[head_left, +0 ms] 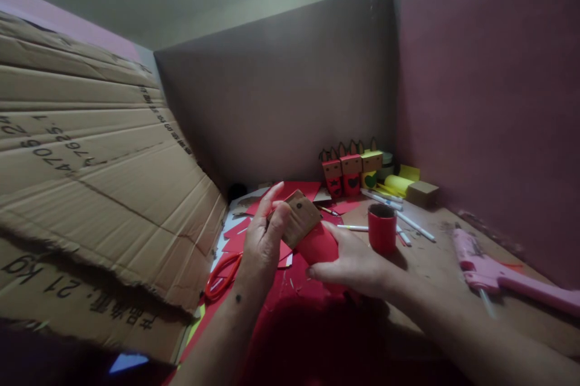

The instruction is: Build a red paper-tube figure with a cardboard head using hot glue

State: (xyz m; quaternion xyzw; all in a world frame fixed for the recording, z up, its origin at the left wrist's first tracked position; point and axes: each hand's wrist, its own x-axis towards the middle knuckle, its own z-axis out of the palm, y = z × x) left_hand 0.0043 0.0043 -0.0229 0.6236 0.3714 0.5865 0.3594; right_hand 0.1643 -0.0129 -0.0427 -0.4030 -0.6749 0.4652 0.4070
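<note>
My right hand (347, 262) is wrapped round a red paper-covered tube (317, 247), tilted toward the upper left. At its upper end sits a small brown cardboard box (301, 217) with a dark dot on its face; I cannot tell whether the two are joined. My left hand (267, 232) grips the box's left side, thumb against it and index finger pointing up. Right of my hands, a short red tube (382, 232) with an open top stands upright. Orange-red scissors handles (223, 277) lie left of my left wrist.
Two red animal-like figures (350, 174) and a yellow one (371, 170) stand at the back. Near them are a yellow roll (399, 185) and a cardboard block (422, 194). White pens (415, 226), a pink glue gun (487, 274) and red paper (299, 189) lie around. Cardboard (104, 180) rises at left.
</note>
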